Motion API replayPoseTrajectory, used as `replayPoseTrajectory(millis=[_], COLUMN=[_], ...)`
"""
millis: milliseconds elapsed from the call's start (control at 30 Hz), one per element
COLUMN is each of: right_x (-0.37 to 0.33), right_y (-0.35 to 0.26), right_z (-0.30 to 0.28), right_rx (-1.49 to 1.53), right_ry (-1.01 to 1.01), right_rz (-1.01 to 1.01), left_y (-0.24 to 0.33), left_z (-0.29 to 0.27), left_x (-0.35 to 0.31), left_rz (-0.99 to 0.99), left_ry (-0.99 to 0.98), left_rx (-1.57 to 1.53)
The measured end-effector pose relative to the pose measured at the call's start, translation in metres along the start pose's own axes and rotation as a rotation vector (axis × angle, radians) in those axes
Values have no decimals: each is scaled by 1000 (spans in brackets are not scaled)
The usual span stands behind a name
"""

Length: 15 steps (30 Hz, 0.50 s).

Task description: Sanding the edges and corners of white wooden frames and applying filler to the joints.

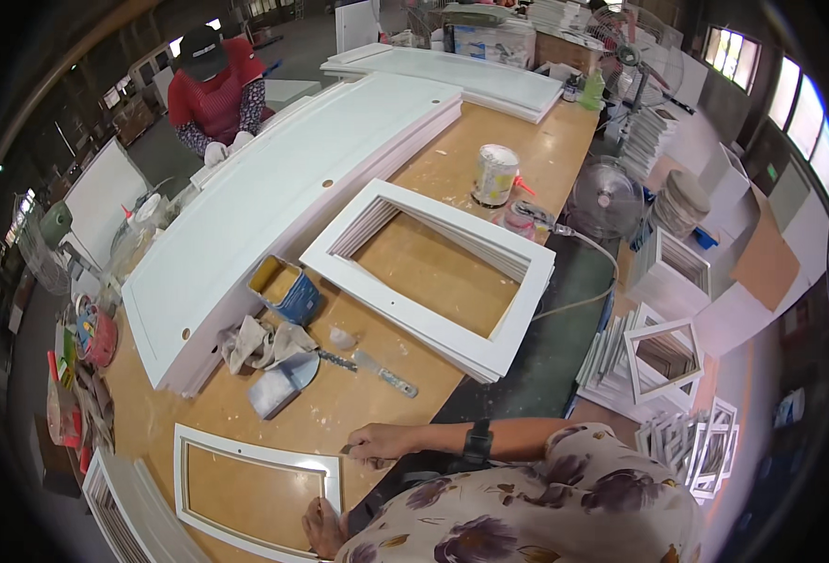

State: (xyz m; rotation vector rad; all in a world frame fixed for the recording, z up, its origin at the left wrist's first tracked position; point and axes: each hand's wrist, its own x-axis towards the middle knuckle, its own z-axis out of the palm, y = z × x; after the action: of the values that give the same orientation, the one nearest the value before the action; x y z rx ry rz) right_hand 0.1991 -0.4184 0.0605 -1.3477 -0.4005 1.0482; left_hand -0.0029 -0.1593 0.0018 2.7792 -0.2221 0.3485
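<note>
A small white rectangular frame lies on the tan tabletop close to me. My left hand grips its near end, with the thumb and fingers around the inner edge. Just beyond the frame's corner is my right hand, closed, a dark band on its wrist. Whatever its fingers pinch is too small to make out. Past the frame lie a putty knife, a hand brush with white dust on it, and a crumpled grey cloth.
A stack of larger white frames and a pile of long white panels cover much of the table. Nearby stand a blue tub and a paint can. A co-worker stands across the panels. More frames are stacked at right.
</note>
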Motion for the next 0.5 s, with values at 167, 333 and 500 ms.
replayPoseTrajectory(millis=[167, 333, 500], right_x=[33, 65, 67], right_y=[19, 24, 26], right_z=[-9, -5, 13], right_rx=[-152, -379, -597], right_ry=[-54, -52, 110], right_rz=[-76, -145, -317], left_y=[16, 59, 52], left_z=[-9, -21, -24], left_x=[30, 36, 14], left_rz=[-50, -562, -967], left_ry=[67, 10, -150], left_rx=[-110, -151, -199])
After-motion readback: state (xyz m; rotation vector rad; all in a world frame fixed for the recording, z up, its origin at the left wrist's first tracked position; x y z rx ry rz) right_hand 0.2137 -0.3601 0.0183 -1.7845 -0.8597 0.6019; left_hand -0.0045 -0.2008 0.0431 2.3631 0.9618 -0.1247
